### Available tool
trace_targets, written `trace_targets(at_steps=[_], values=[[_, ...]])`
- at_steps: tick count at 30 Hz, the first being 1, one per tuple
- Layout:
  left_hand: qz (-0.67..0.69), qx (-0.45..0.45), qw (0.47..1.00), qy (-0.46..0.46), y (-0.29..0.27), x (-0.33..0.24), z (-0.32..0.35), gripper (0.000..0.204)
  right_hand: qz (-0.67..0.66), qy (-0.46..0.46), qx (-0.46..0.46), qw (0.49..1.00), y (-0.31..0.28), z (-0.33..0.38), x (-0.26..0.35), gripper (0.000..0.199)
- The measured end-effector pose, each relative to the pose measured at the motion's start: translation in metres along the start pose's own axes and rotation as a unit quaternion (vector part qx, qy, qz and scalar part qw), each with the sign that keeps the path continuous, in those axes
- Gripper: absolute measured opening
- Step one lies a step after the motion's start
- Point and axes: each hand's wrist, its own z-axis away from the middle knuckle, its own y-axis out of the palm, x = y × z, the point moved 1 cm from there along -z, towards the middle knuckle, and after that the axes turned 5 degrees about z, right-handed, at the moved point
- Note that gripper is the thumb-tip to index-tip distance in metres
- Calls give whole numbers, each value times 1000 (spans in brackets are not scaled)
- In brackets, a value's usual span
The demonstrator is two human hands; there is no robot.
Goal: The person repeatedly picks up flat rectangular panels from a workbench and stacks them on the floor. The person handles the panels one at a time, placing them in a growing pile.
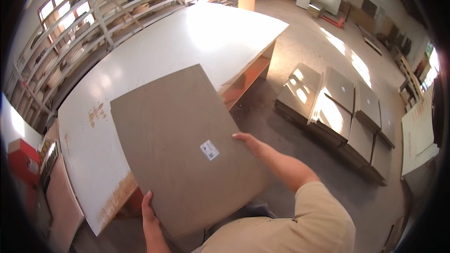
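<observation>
A large grey-brown rectangular panel point(159, 126) is held in front of me, its far part over the white worktable point(140, 65) and its near edge close to my body. It bears a small white printed label point(209, 150). My left hand point(149, 213) grips the panel's left edge near the closest corner, thumb along the top edge. On the opposite side my right hand point(248, 141) is closed around the right edge, thumb on top. The fingers of both hands are hidden under the panel. Whether its far end touches the table I cannot tell.
Several stacks of similar labelled panels point(340, 86) lie on the floor to the right. Under the tabletop is an orange-brown shelf point(248, 82). Metal racks point(101, 14) line the left wall, and a red box-shaped unit point(24, 161) stands at far left. A red pallet jack point(333, 21) is farther back.
</observation>
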Motion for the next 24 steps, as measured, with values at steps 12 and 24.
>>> trace_targets(at_steps=[12, 24], values=[[-159, -94, 982, -49, 118, 73, -2, 68, -32, -105, -43, 993, -129, 24, -156, 81], [-192, 119, 970, -89, 327, 200, -87, 61, -174, -88, -221, 956, -344, 201, -145, 86]])
